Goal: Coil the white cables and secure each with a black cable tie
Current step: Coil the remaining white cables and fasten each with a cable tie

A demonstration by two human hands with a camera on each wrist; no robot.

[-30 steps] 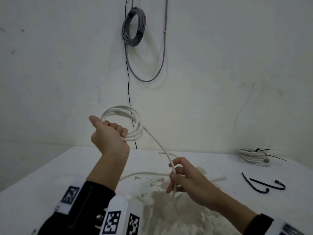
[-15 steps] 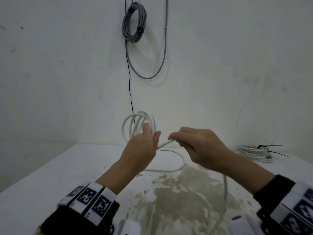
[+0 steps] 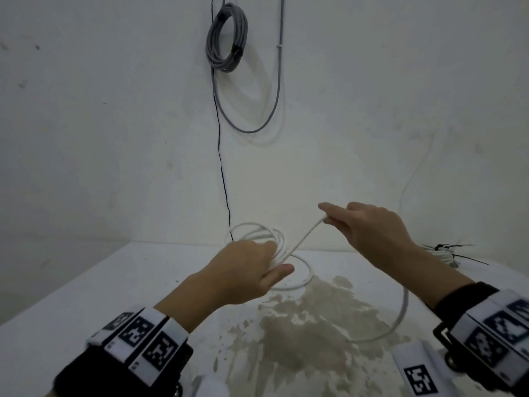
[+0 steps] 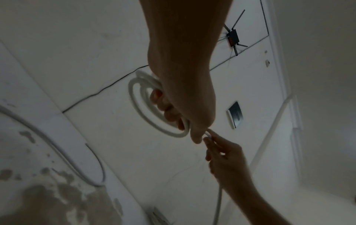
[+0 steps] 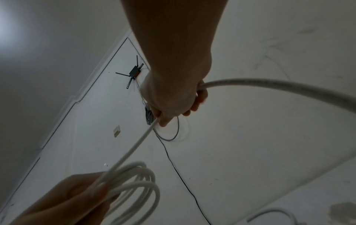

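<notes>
My left hand grips a coil of white cable above the white table; the loops stand out past its fingers. A straight stretch of the same cable runs up and right to my right hand, which pinches it between thumb and fingers. From that hand the free cable arcs back and drops to the table, where a slack loop lies. A second white coil with black cable ties lies at the far right of the table.
A grey cable coil hangs on the wall behind the table, and a thin black wire runs down from it. A brownish stain covers the table's near middle.
My right hand has moved up and to the right and drawn the cable taut from the coil. The left hand with the coil has dropped lower, and its thumb now points right.
</notes>
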